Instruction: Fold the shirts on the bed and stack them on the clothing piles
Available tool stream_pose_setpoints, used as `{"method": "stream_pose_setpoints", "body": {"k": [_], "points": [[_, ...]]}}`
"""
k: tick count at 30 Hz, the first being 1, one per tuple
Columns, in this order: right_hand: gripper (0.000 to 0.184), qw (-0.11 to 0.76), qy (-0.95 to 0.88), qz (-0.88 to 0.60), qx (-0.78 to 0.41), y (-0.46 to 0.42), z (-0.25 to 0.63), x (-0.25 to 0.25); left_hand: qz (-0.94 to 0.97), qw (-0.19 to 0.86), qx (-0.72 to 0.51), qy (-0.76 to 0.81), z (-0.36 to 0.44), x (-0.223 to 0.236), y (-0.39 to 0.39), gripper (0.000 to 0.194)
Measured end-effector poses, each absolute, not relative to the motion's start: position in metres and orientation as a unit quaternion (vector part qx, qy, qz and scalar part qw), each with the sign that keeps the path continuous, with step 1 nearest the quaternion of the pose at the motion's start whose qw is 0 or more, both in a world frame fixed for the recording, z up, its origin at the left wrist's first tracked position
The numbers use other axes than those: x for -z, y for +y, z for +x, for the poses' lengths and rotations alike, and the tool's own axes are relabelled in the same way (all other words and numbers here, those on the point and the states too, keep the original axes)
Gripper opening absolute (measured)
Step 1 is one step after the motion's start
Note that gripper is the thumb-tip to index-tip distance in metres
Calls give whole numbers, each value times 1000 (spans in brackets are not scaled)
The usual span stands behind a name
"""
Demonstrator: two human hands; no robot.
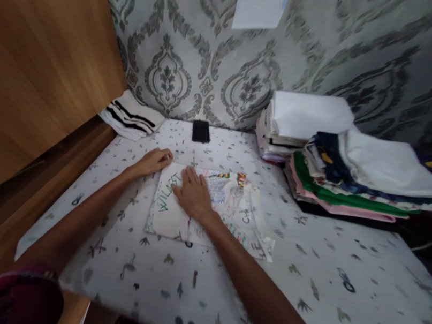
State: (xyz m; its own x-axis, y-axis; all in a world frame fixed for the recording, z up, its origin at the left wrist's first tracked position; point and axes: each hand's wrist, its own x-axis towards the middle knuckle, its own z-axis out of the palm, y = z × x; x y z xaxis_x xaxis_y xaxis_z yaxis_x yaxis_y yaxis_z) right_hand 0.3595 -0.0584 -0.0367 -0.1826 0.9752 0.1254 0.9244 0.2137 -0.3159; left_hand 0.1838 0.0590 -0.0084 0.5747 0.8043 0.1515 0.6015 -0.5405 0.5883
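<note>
A folded white garment [168,225] covered in coloured handwriting lies flat on the patterned sheet [157,283] in front of me. Large green letters run up its left part; blue, red and black writing fills the right. My left hand [155,161] is at the garment's far left corner, fingers bent together in a pinch on the edge. With fingers stretched out, my right hand [196,196] lies palm down on the middle of the garment, hiding some of the writing. The garment's right edge is uneven, with layers showing.
Two stacks of folded clothes stand at the right: a pale stack [308,116] by the wall and a mixed-colour stack [352,198] nearer. A black phone-like object [201,131] lies near the wall. Striped folded cloth [133,115] sits at far left, beside a wooden panel [41,49].
</note>
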Motion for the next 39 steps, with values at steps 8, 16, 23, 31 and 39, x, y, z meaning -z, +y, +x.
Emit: {"method": "stream_pose_setpoints", "body": {"k": [8,16,23,31,39], "points": [[62,148,-762,-620,-111,-57,361,38,858,297,-145,394,133,-19,-77,22],[58,178,-768,-606,-105,-81,347,21,878,74,-100,462,138,3,-151,16],[62,155,-782,-597,-87,-100,341,34,851,-17,-52,523,164,5,-159,5],[66,144,-791,-591,-67,-103,343,33,875,-19,-13,484,160,7,-174,24],[61,182,-784,-589,-78,-105,345,32,751,314,-225,535,140,-4,-135,30]]}}
